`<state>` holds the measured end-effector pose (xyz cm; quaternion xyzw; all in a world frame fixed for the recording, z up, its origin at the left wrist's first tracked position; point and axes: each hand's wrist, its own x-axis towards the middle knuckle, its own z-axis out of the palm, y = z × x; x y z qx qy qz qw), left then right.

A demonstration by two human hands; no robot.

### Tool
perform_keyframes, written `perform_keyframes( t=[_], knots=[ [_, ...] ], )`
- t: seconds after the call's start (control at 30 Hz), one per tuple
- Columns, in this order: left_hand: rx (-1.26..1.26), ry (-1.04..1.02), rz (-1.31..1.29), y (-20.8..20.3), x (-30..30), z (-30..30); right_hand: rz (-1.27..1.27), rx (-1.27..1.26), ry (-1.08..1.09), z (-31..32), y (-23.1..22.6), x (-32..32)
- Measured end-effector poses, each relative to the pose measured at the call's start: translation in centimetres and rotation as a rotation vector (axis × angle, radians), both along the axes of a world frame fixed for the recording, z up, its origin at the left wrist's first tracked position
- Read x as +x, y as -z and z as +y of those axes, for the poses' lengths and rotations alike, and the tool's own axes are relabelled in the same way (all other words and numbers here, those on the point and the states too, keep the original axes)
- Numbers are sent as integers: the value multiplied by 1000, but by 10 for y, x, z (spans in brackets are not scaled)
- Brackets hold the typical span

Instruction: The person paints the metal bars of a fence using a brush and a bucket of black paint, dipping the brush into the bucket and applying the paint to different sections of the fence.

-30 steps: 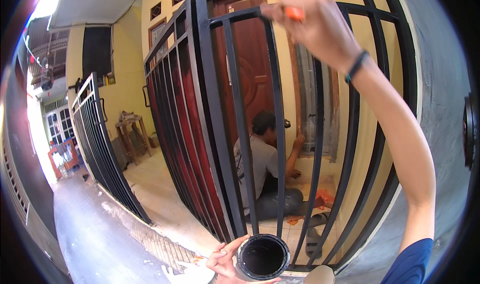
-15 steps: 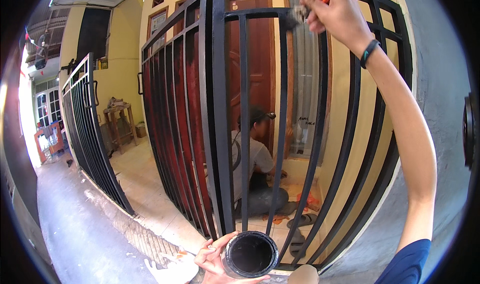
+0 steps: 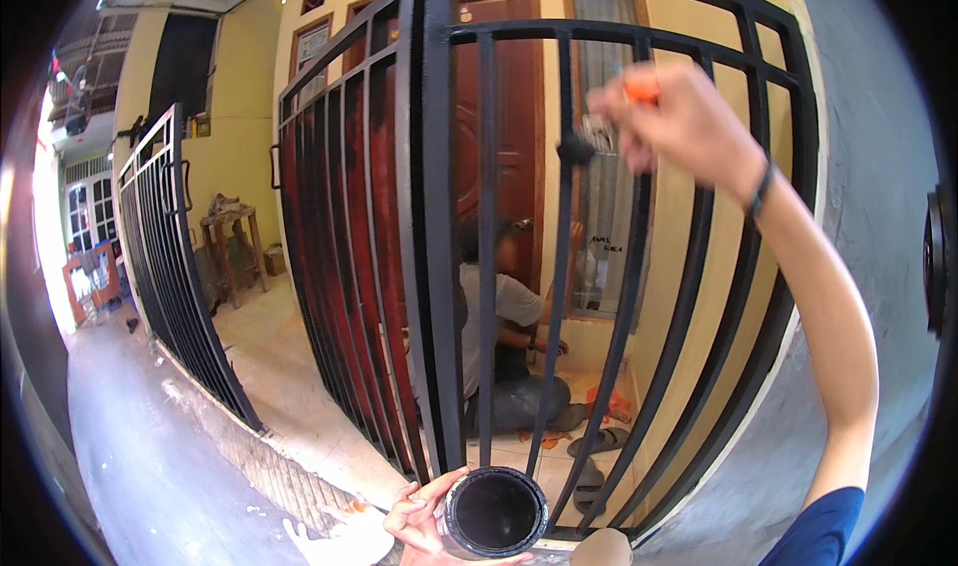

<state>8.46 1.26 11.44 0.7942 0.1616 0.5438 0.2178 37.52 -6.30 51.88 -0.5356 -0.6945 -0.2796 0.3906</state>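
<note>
My right hand (image 3: 684,127) is closed round the orange handle of a paintbrush (image 3: 599,132). Its dark bristles touch a vertical bar of the black metal gate (image 3: 436,217), a little below the upper crossbar. Low in the view, my left hand (image 3: 424,526) grips a round can of black paint (image 3: 496,511) from the side and below, its open top facing up. Dark paint coats the inside of the can's rim. The bars round the brush look black; the hinged panel (image 3: 364,187) to the left has reddish areas behind its bars.
Behind the bars a person (image 3: 499,316) in a grey shirt sits on the tiled floor, near a pair of sandals (image 3: 591,466). Further left stand another gate leaf (image 3: 185,267) and a small wooden table (image 3: 235,242). A grey wall (image 3: 878,167) rises at the right.
My right hand and the brush have moved down along the bar from near the crossbar. The paint can has shifted slightly left and down in view. The seated person has leaned a little.
</note>
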Motion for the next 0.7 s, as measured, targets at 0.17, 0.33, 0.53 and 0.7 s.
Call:
perform_keyframes(
  t=[0.17, 0.33, 0.53, 0.7],
  knots=[
    [99, 206, -355, 6, 11, 13, -226, 443, 9, 10, -60, -14],
    [148, 318, -443, 8, 23, 18, -659, 522, 69, 41, 16, 16],
    [56, -7, -88, -6, 14, -11, -30, -35, -86, -10, 108, 3],
    [91, -47, 91, -30, 22, -24, 69, 194, -52, 11, 28, 39]
  ],
)
